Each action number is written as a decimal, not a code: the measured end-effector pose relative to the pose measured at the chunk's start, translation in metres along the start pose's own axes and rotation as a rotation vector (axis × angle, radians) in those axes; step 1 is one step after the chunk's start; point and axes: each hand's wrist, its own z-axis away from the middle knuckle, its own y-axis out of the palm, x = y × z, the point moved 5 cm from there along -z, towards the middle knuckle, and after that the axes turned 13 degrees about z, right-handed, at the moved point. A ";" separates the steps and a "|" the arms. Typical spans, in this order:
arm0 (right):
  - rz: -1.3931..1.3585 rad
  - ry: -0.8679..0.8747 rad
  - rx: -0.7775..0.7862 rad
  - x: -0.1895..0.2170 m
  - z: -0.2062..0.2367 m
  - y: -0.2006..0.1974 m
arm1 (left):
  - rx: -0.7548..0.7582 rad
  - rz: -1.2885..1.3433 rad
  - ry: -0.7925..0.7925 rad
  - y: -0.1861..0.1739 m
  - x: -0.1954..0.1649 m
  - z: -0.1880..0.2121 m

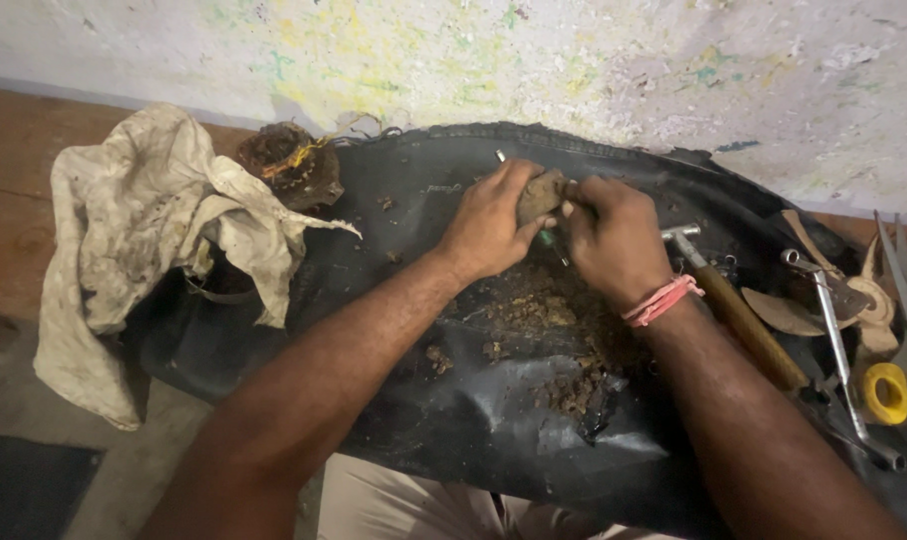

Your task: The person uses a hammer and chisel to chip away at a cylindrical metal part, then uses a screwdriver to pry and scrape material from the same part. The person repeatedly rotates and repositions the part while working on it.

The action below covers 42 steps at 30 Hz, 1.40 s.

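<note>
both hands — left hand [491,222], right hand [614,235] — grip pinching a brown lump [540,195] over black rubber sheet [414,300].

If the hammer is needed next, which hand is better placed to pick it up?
Right, probably. The hammer lies just beside the right hand, its head near that wrist. The left hand grips the brown lump and would have to cross over.

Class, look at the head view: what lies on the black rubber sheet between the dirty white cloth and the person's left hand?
In the head view, between the dirty white cloth and the left hand, a brown frayed fibrous clump rests near the wall; otherwise black rubber sheet with small crumbs.
</note>
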 end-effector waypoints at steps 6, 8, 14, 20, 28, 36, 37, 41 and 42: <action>-0.021 -0.013 -0.032 0.002 -0.003 0.000 | -0.013 0.021 -0.008 0.001 0.005 -0.003; 0.006 -0.008 -0.024 0.003 -0.003 0.002 | -0.026 0.012 0.007 0.001 0.006 -0.003; -0.163 0.138 -0.008 -0.005 -0.001 0.008 | -0.046 -0.018 0.071 -0.003 0.003 -0.002; -0.393 0.367 0.079 -0.020 -0.004 0.017 | -0.004 0.050 -0.020 -0.004 -0.001 0.001; -0.721 0.693 0.234 -0.051 0.013 0.008 | -0.080 -0.005 0.126 -0.012 -0.010 0.006; 0.250 -0.045 0.129 -0.038 0.019 -0.015 | 0.009 0.080 -0.016 -0.011 -0.008 0.003; 0.241 -0.010 0.142 -0.037 0.020 -0.014 | -0.003 0.074 -0.001 -0.013 -0.008 0.003; -0.116 0.183 0.113 -0.033 0.017 -0.015 | -0.007 0.076 0.001 -0.013 -0.007 0.004; -0.220 0.243 0.098 -0.034 0.016 -0.017 | -0.001 0.078 0.010 -0.012 -0.007 0.003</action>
